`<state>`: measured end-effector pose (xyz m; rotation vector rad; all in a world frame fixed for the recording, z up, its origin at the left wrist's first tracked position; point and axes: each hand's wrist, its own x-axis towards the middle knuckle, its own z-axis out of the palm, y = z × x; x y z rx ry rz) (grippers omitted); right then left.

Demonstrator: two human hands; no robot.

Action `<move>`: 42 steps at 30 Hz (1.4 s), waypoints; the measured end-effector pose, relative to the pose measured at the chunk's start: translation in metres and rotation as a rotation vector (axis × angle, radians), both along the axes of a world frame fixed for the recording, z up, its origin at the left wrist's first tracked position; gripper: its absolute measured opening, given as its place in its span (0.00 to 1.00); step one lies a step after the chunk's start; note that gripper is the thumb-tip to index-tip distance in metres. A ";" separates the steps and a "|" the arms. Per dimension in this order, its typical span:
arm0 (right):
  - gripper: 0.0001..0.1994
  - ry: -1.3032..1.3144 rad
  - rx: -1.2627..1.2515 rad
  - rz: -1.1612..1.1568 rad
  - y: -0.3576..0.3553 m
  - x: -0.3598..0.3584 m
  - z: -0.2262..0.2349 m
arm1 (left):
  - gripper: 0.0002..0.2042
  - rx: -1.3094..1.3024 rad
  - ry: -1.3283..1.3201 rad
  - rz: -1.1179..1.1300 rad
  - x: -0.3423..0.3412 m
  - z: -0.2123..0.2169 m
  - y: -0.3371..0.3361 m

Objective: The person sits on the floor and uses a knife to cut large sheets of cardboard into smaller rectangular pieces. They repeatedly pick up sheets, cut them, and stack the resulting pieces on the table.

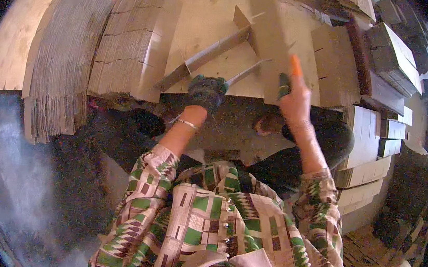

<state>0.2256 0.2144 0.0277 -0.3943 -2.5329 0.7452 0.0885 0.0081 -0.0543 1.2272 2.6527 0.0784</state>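
Pale tan surface (pixel 197 22): dark-gloved left hand (pixel 207 90) gripping folded brown cardboard strip (pixel 217 50), apparently mid-folding, next needing steadying; orange-tipped right hand (pixel 295 104), grip unclear.

No txt, labels, brands, nos. or signs can be read in the head cam view.
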 end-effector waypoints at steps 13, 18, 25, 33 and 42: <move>0.50 -0.060 0.009 0.211 -0.033 -0.014 -0.041 | 0.10 0.094 -0.006 0.046 -0.002 -0.001 -0.002; 0.51 -0.147 0.032 0.227 -0.034 -0.019 -0.055 | 0.11 0.019 -0.072 0.087 -0.003 0.006 0.006; 0.53 -0.269 -0.005 0.208 -0.038 -0.030 -0.053 | 0.11 0.024 -0.046 0.142 -0.009 -0.011 0.002; 0.50 -0.170 -0.021 0.210 -0.040 -0.030 -0.053 | 0.17 0.008 -0.068 0.119 -0.011 -0.005 0.000; 0.46 -0.295 0.144 0.241 -0.044 -0.050 -0.079 | 0.18 0.073 -0.102 0.189 -0.014 -0.010 0.002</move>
